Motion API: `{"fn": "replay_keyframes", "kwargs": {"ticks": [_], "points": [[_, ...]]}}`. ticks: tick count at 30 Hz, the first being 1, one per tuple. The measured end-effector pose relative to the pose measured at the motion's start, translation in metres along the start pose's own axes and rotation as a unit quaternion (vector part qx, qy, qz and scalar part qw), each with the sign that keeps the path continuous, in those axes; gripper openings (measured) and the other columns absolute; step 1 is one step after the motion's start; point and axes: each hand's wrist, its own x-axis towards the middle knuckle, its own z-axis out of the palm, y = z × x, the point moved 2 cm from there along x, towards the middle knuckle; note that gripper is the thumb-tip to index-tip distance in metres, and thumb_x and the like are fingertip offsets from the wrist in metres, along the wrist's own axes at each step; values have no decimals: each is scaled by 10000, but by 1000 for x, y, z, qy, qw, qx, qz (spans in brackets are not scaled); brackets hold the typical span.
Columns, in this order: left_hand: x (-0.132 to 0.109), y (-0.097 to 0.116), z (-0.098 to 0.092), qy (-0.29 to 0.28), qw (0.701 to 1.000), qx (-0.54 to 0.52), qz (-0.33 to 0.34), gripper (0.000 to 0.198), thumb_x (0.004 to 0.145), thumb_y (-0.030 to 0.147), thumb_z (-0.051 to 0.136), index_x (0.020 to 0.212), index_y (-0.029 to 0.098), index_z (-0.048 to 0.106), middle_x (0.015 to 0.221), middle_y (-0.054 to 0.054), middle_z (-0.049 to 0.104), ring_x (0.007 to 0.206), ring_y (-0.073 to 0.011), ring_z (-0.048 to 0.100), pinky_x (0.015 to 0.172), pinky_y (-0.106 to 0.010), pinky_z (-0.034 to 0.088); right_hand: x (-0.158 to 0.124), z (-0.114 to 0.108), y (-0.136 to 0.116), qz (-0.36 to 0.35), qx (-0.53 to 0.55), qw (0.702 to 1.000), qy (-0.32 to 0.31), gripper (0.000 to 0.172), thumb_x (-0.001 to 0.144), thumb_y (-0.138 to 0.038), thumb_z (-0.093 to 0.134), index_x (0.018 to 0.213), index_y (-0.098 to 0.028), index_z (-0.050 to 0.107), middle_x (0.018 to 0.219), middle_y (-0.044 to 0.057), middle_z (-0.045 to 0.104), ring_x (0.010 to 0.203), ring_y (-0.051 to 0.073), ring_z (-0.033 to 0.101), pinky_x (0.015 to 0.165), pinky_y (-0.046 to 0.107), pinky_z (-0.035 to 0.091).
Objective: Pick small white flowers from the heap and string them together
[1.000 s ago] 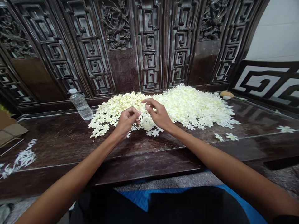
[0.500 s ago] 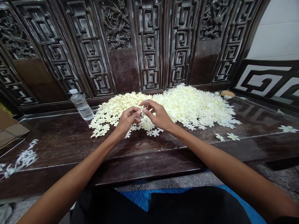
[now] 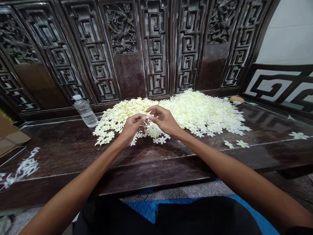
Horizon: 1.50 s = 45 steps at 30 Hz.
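My left hand [image 3: 132, 128] and my right hand [image 3: 168, 122] meet in front of a heap of flowers, fingertips close together. Between them they pinch a small white flower [image 3: 148, 116], mostly covered by the fingers. The left thumb and index finger press together on it, while the right thumb grips from the other side under a curved index finger. Behind and around the hands spreads the big heap of pale cream, five-petalled flowers [image 3: 200, 111]. A few loose flowers [image 3: 160, 140] lie just below the right hand.
A clear bottle [image 3: 86, 111] partly filled with liquid stands left of the heap. Thin white strips [image 3: 27, 167] and a cardboard box [image 3: 12, 140] are at far left. Stray flowers [image 3: 242, 143] and a tan round object [image 3: 236, 100] lie rightward. A carved wooden backrest [image 3: 129, 75] closes off the rear.
Both hands keep nearly the same place and pinch, with only tiny finger movement around the flower. The view has shifted slightly.
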Motion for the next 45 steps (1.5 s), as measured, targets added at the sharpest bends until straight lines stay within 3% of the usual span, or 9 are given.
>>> {"fn": "replay_keyframes", "kwargs": {"ticks": [13,20,27,36,45], "points": [[0,-4,0,-38,997,-59,-17,339,856,445,793,940,143,665,831,-20,584,704,-120,558,637,-271,548,1,0,6,7,-17,1000,5,272,973,-446,671,1089,-211,596,977,26,606,886,172,586,769,297,462],[0,-2,1,-37,998,-49,-18,394,794,467,851,904,151,643,798,-7,565,681,-110,537,634,-261,538,-1,2,4,-9,-120,993,0,356,1013,-548,569,923,-204,565,938,35,612,848,173,553,734,292,427],[0,-7,-1,-39,997,-65,-31,404,795,455,861,834,172,575,777,5,573,679,-107,554,644,-247,528,-2,6,12,-25,-151,987,-41,418,1071,-557,423,926,-193,570,910,36,580,872,192,539,781,316,397],[1,-11,-3,-45,996,-73,-39,376,784,400,880,804,168,585,767,-2,581,694,-113,548,657,-243,528,-2,7,14,-58,-130,989,-49,300,1075,-455,444,951,-200,545,941,38,568,886,189,539,788,305,412],[3,-15,-6,-34,997,-37,-60,379,770,469,872,814,174,637,777,-9,594,693,-134,567,664,-257,534,0,6,15,-70,-160,983,-48,228,1067,-384,463,932,-209,520,927,31,568,892,179,538,824,298,421]]}}
